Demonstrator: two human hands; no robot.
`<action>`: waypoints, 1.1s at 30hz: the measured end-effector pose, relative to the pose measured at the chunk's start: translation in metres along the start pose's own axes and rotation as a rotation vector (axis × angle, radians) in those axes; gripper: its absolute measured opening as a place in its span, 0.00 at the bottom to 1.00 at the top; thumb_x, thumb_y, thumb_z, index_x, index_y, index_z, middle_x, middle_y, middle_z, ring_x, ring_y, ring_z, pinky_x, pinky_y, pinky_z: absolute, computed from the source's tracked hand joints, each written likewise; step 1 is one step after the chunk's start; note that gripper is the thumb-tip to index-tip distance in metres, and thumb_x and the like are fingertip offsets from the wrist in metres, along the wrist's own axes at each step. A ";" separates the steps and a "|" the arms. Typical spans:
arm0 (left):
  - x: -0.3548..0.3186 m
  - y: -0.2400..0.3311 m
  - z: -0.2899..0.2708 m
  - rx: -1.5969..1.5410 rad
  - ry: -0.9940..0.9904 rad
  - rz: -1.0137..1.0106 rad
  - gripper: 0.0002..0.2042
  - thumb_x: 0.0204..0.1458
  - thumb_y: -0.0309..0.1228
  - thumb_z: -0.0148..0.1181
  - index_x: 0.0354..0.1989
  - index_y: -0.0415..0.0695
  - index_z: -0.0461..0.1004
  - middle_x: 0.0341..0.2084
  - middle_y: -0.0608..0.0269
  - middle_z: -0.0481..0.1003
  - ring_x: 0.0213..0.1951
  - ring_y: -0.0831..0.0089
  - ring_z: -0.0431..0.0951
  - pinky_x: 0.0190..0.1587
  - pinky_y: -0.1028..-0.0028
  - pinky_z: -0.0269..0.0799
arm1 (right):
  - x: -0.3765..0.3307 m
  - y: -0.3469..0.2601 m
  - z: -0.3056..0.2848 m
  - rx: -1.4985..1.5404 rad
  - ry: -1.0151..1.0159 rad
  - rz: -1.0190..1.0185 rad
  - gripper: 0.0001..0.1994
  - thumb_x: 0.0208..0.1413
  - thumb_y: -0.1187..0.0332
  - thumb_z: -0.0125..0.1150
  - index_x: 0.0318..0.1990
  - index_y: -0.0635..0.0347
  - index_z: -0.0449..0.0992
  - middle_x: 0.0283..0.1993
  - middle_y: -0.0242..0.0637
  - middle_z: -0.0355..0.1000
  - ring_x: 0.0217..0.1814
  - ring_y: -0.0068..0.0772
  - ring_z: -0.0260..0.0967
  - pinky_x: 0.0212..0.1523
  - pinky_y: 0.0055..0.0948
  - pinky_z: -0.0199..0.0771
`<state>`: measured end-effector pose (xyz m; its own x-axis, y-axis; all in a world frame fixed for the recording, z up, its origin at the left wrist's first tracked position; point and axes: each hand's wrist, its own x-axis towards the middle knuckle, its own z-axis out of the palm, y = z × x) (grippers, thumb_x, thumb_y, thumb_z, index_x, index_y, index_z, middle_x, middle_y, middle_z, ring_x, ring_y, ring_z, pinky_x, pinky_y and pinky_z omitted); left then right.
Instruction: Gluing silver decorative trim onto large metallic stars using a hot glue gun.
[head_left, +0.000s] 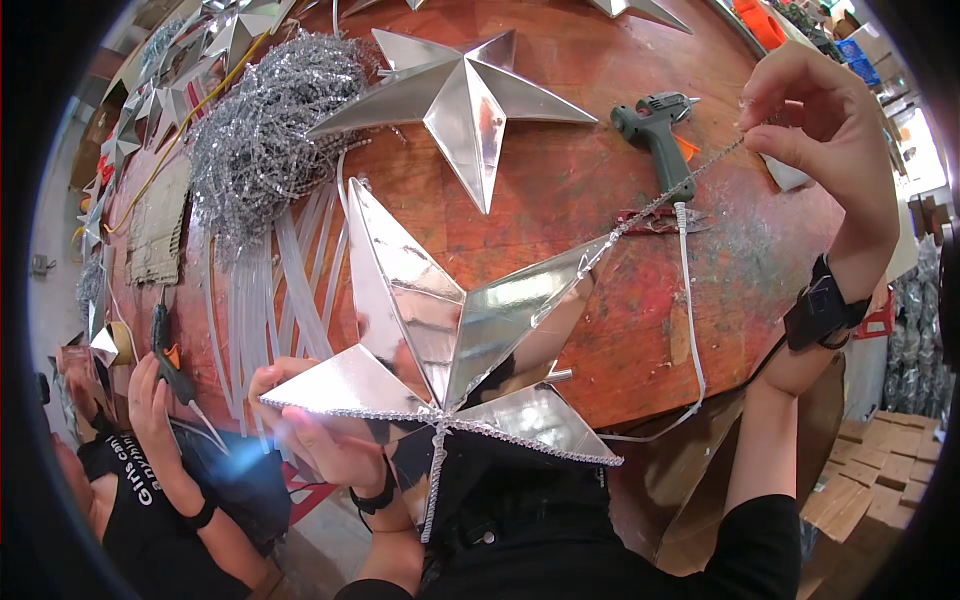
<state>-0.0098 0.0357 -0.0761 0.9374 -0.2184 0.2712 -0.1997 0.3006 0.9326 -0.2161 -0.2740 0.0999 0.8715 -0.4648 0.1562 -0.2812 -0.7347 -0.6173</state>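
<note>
A shiny silver five-pointed star leans over the table's near edge, held close to my body. My left hand is closed around its left point, with part of the fingers behind the star. Silver tinsel trim runs along several of its ridges, meeting at the centre. From the tip of the upper-right point, a thin tinsel strand stretches taut up to my right hand, which pinches its end between thumb and fingers. Under that strand lies a dark green glue gun with an orange trigger and a white cord.
Another silver star lies beyond on the reddish table. Red-handled snips rest below the glue gun. A tinsel heap, clear glue sticks and cardboard lie left. A co-worker's hand is near another glue gun.
</note>
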 end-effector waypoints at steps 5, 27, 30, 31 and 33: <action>0.001 0.000 0.001 0.019 -0.014 0.005 0.24 0.53 0.44 0.46 0.49 0.35 0.59 0.33 0.50 0.64 0.35 0.68 0.65 0.40 0.71 0.60 | 0.002 0.010 -0.003 0.057 -0.023 -0.018 0.09 0.43 0.79 0.63 0.34 0.61 0.71 0.35 0.29 0.66 0.36 0.20 0.68 0.40 0.22 0.68; 0.002 0.003 0.004 0.060 -0.011 0.011 0.23 0.54 0.46 0.43 0.46 0.35 0.58 0.33 0.52 0.63 0.36 0.68 0.64 0.41 0.71 0.60 | 0.008 0.019 0.000 -0.077 0.145 0.103 0.06 0.48 0.76 0.64 0.30 0.60 0.71 0.30 0.27 0.71 0.34 0.17 0.70 0.36 0.17 0.70; 0.002 0.000 0.003 0.061 -0.023 0.041 0.23 0.54 0.46 0.43 0.46 0.34 0.58 0.33 0.51 0.64 0.36 0.68 0.64 0.41 0.71 0.59 | 0.001 0.012 -0.008 -0.045 0.169 0.143 0.08 0.46 0.75 0.66 0.29 0.59 0.69 0.28 0.27 0.70 0.30 0.15 0.67 0.31 0.16 0.67; 0.003 -0.001 0.002 0.062 -0.021 0.039 0.23 0.54 0.46 0.43 0.46 0.34 0.58 0.33 0.51 0.64 0.36 0.68 0.64 0.41 0.71 0.59 | -0.001 0.011 -0.009 -0.008 0.161 0.167 0.10 0.45 0.73 0.67 0.29 0.58 0.69 0.27 0.26 0.69 0.28 0.14 0.66 0.29 0.15 0.65; 0.003 -0.001 0.001 0.111 0.008 0.047 0.24 0.54 0.46 0.43 0.46 0.34 0.59 0.33 0.50 0.64 0.36 0.68 0.64 0.41 0.71 0.59 | -0.008 0.014 -0.017 0.061 0.148 0.136 0.11 0.44 0.71 0.68 0.28 0.58 0.68 0.26 0.27 0.68 0.27 0.14 0.65 0.27 0.15 0.64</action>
<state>-0.0074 0.0338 -0.0766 0.9286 -0.1988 0.3133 -0.2730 0.2059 0.9397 -0.2339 -0.2886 0.1028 0.7577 -0.6282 0.1768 -0.3636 -0.6313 -0.6851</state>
